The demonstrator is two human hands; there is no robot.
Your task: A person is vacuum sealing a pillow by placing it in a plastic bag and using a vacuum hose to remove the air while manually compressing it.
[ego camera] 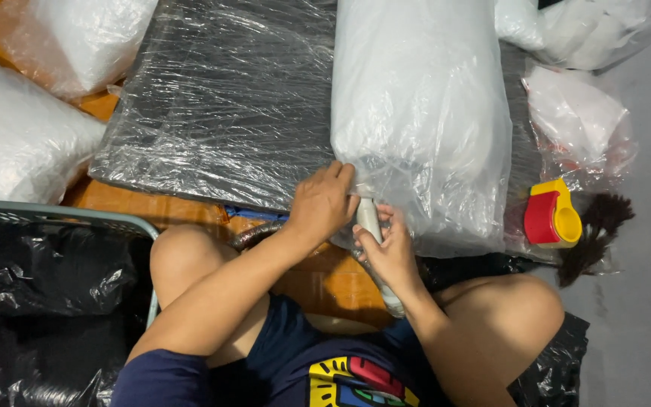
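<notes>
Plastic-wrapped bundle (420, 113) lies just beyond both hands' fingers (340, 177), touching them.

Even overhead light, fairly bright, white glare streaked the plastic wrap (227, 98), stuffed bag (423, 105) nearly blown out, soft shadows under the legs, slight softness overall, dark corners lower left.

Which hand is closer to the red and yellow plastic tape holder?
Right. The right hand sits left of the red and yellow plastic tape holder; the left hand is farther left.

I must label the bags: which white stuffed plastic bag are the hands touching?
The tall bag in the middle; left hand and right hand grip its lower end. The others lie untouched.
</notes>
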